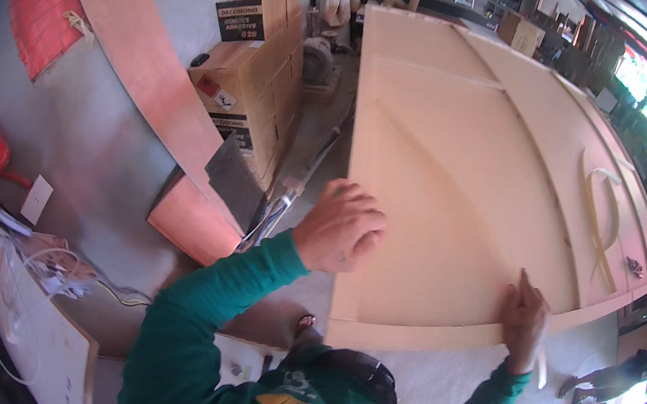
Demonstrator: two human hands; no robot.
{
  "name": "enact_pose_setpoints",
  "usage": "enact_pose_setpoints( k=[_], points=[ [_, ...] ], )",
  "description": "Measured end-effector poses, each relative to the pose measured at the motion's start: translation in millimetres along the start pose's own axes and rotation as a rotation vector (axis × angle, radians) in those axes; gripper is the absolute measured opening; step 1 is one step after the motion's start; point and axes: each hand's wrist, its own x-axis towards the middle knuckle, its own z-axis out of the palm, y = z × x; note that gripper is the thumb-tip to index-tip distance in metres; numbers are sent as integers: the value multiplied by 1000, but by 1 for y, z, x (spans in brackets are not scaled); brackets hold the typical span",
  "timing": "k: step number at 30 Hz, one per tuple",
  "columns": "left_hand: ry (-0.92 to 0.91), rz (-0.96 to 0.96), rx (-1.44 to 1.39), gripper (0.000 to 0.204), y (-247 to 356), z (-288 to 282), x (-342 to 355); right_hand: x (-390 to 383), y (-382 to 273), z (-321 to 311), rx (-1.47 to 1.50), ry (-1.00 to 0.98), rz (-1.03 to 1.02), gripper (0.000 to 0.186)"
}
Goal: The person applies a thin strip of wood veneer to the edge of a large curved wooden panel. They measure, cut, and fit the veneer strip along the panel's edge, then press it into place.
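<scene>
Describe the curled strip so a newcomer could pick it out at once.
Find the big tan panel that fills the middle and right of the view. On top of it, go up and right from the right hand, past a long rib, to a thin, pale strip. It bends round into a loop, while the ribs beside it run the panel's length without looping.

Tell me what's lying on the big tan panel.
On the panel, toward its right side, lie a loose, curled pale strip and a small dark object, too small to identify. The left hand and right hand cover patches; what's beneath them can't be seen.
</scene>
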Motion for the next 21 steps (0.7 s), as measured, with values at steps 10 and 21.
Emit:
enact_pose_setpoints(
  k=[10, 21],
  points=[
    [27, 220, -460, 33, -51, 16, 3, -2, -8, -3, -79, -117, 21, 42],
    [-21, 344, -798, 25, -93, 17, 5, -6, -133, -20, -199, -320, 140, 43]
  ],
)
